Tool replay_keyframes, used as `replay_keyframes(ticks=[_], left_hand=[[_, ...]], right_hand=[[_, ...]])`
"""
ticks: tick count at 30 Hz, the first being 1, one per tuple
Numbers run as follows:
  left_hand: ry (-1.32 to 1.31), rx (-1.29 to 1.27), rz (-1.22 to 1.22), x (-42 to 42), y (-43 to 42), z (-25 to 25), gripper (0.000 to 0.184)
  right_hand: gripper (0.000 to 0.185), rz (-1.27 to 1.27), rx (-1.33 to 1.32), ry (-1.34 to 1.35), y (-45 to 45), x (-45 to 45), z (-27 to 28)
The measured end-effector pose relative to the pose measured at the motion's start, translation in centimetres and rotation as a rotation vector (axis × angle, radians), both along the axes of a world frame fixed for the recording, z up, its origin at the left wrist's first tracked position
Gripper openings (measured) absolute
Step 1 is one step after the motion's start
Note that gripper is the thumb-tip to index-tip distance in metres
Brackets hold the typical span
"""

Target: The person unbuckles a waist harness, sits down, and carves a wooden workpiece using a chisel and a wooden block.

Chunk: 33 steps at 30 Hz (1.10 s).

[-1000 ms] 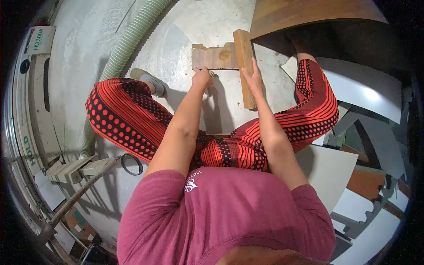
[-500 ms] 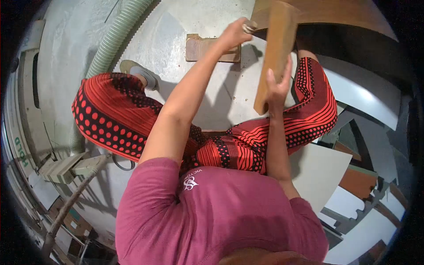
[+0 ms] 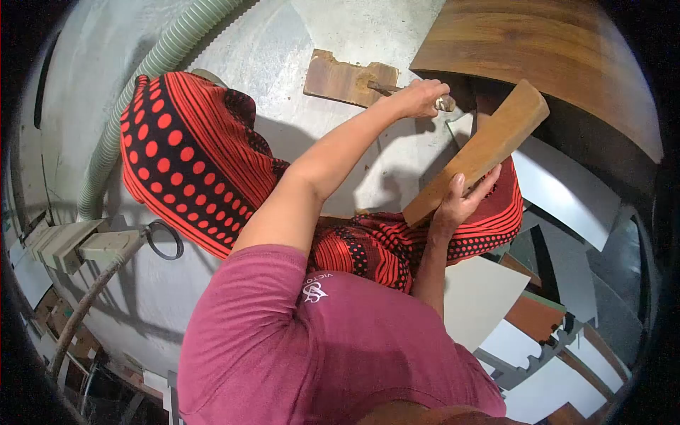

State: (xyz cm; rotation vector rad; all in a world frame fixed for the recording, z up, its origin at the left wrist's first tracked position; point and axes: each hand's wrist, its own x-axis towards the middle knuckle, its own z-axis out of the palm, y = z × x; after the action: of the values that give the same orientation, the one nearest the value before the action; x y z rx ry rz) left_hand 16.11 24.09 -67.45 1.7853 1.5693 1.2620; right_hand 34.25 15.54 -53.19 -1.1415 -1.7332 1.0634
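My left hand [image 3: 419, 99] is wrapped round the handle of a chisel [image 3: 445, 103], whose capped end pokes out on the right. Its dark blade slants left to a rough hollow in a notched wooden board [image 3: 329, 79] lying on the floor; I cannot tell how deep the tip sits. A long, thick wooden block [image 3: 489, 145] is gripped in my right hand [image 3: 464, 204], thumb along one side and fingers against the other. The block is tilted, its far end up to the right of the chisel handle and apart from it.
A curved wood-grain panel [image 3: 538, 57] stands at the upper right. White sheets and offcuts [image 3: 538, 312] are piled at the right. A ribbed hose [image 3: 113, 134] runs along the left, near a metal rod [image 3: 92, 301]. My bent legs frame the work.
The block has tipped over to the right, away from the chisel handle. The chisel's blade now shows to the left of my left hand. The whole view has shifted somewhat.
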Motion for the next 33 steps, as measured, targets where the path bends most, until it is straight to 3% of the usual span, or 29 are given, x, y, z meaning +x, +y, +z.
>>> replay_keyframes(ticks=[6,15,18,22,27,31,33], left_hand=[[-0.002,0.024,-0.008,-0.1,0.4,0.3,0.044],[-0.001,-0.019,-0.006,-0.8,0.1,0.0,0.045],[-0.051,-0.02,0.012,-0.9,0.2,0.2,0.043],[-0.052,-0.008,0.05,-1.3,0.2,0.3,0.042],[-0.01,0.002,0.063,-0.7,0.2,0.1,0.038],[-0.048,-0.041,0.088,-0.7,-0.1,-0.1,0.038],[-0.037,-0.082,0.089,-0.7,0.0,0.1,0.037]], right_hand=[[0.074,-0.012,-0.006,-0.085,-0.1,-0.4,-0.5],[0.077,-0.044,-0.037,0.02,-0.7,-1.0,-1.6],[0.076,0.105,-0.085,-0.263,0.3,-1.3,-3.5],[0.085,0.009,-0.216,0.019,-0.3,-2.1,-2.5],[0.078,0.031,-0.124,0.019,0.5,-1.3,-3.6],[0.075,0.072,-0.277,-0.132,1.4,-0.7,-3.8],[0.075,-0.032,-0.234,0.084,1.3,-0.9,-3.6]])
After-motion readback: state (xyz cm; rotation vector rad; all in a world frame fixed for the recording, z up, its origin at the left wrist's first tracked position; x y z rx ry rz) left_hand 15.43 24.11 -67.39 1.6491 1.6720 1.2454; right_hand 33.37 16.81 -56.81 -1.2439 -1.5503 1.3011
